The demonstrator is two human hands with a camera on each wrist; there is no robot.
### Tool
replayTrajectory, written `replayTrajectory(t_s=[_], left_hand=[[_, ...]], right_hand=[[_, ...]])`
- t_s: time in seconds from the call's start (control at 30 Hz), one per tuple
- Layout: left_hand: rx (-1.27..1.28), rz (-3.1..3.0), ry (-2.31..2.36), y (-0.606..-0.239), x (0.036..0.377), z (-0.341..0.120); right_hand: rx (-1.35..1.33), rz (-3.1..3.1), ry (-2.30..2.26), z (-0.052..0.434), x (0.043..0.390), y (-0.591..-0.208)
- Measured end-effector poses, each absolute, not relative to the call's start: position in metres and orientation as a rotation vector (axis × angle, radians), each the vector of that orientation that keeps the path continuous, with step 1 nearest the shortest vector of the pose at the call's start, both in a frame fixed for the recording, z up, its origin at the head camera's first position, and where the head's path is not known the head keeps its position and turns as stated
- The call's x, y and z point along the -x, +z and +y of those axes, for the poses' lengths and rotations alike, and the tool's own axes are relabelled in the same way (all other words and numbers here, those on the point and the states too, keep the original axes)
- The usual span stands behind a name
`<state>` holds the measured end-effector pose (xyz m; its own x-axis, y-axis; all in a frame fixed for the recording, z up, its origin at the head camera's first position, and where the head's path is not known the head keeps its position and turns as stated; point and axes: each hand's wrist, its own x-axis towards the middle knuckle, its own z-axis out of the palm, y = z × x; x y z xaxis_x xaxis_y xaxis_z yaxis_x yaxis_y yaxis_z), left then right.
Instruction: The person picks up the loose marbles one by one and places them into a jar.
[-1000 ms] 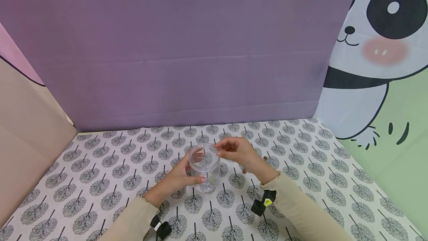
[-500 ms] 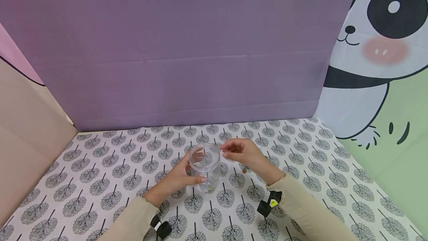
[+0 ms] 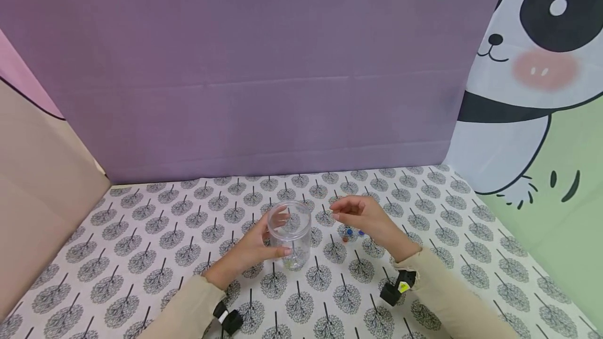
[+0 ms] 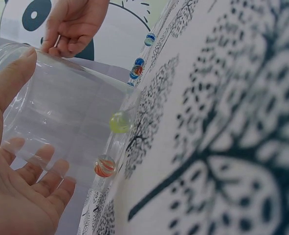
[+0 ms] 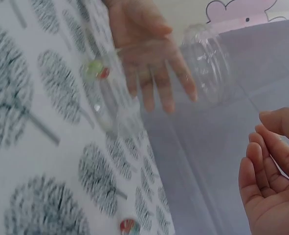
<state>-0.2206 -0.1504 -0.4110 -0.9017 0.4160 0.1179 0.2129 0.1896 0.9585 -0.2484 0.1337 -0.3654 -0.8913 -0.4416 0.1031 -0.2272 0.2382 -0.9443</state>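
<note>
From where I stood, the clear jar [image 3: 302, 247] was upright on the tree-patterned counter [image 3: 188, 281], and the left hand [image 3: 256, 245] had its fingers wrapped about the jar's side, thumb to the front, just as it had a second earlier. What had changed was the right hand [image 3: 364, 219]: it had been up at the jar's rim, and it had since slipped off to the right, clear of the jar. Its fingers were loosely bent, the thumb apart from them, and I could make out nothing between them. As it went, two blue marbles [image 3: 349, 232] came into sight on the counter to the right of the jar, with a reddish marble [image 3: 345, 239] just beside them. Inside the jar, low by its base, were a yellow-green marble [image 4: 120, 122] and an orange-striped marble [image 4: 105, 166]. To my mind, the withdrawal left the jar's mouth uncovered and the right hand free, while the left steadied the jar; the work looked only partly done, the marbles being divided between the jar and the counter beside it.
</note>
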Motion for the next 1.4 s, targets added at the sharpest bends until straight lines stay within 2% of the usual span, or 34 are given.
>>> replayTrajectory(t_s=[0.67, 1.07, 1.4], left_hand=[[-0.609, 2.291, 1.801, -0.41, 0.224, -0.149], [-0.593, 2.305, 1.794, -0.411, 0.222, -0.15], [-0.581, 2.305, 1.797, -0.411, 0.221, -0.15]], right_hand=[[0.581, 2.327, -1.657, 0.175, 0.252, -0.382], [0.676, 2.266, -1.68, 0.197, 0.255, -0.396], [0.643, 2.251, -1.651, 0.212, 0.254, -0.403]])
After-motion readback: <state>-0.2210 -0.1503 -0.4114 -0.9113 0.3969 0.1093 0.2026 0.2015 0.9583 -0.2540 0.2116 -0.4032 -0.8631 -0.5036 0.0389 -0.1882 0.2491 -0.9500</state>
